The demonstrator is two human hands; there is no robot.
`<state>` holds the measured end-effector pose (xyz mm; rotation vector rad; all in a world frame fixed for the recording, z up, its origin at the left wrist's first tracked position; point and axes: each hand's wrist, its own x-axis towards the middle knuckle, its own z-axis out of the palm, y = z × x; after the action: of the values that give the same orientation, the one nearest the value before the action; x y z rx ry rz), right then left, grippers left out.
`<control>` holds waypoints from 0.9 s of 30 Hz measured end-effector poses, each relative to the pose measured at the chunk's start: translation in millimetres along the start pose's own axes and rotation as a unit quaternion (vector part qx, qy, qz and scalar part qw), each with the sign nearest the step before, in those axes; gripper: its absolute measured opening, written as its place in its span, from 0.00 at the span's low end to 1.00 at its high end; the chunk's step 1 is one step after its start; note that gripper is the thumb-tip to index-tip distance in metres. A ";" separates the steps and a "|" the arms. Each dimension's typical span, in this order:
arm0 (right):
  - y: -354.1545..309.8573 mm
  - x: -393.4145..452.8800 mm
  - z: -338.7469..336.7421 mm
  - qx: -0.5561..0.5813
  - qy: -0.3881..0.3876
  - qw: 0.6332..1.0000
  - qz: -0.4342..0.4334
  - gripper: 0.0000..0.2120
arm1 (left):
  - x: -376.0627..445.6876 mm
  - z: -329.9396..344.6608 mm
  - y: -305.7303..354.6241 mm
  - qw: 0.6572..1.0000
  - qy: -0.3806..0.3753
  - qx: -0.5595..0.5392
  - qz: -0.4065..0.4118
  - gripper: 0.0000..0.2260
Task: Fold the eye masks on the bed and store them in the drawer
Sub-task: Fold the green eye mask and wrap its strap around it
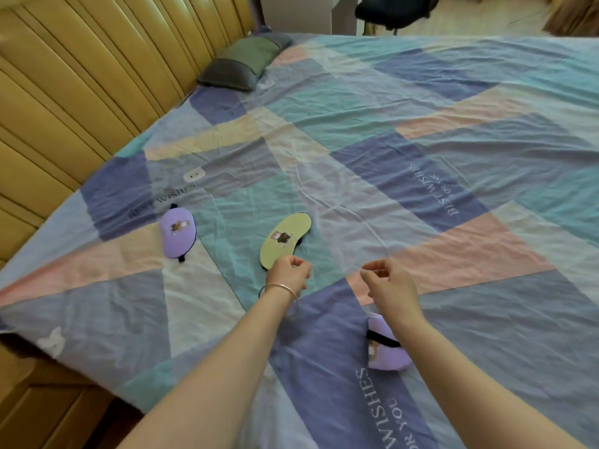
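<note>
Three eye masks lie on the bed. A yellow-green mask lies flat in the middle, its near end just under my left hand, whose fingers are curled and touch its edge. A purple mask lies flat to the left, apart from both hands. A second purple mask, folded with its black strap across it, rests near me, partly hidden under my right forearm. My right hand hovers over the sheet with loosely curled fingers and holds nothing.
The patchwork sheet covers the whole bed. A yellow padded headboard runs along the left, with grey and green pillows at its far end. A wooden bedside cabinet stands at lower left. A dark chair is beyond the bed.
</note>
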<state>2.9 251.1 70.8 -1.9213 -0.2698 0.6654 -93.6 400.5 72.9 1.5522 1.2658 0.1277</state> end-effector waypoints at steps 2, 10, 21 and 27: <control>-5.5 7.0 28.4 -0.007 0.023 1.000 0.006 0.01 | 21.0 -19.5 -5.0 1.000 -0.024 0.017 0.005 0.10; -15.9 6.8 137.8 -0.099 0.033 0.993 0.060 0.20 | 110.0 -126.8 -67.4 0.993 -0.084 0.079 -0.040 0.06; -10.1 9.4 171.3 -0.108 0.060 0.989 0.078 0.23 | 157.5 -130.3 -76.2 0.990 -0.094 0.062 -0.082 0.07; 23.6 28.6 184.1 -0.069 0.049 0.991 0.100 0.23 | 183.1 -93.2 -79.7 0.994 -0.073 0.034 -0.069 0.31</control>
<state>-79.5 395.6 -16.5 -2.1260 -0.0632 0.6962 -125.7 586.7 -40.5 1.4976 1.2679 -0.1179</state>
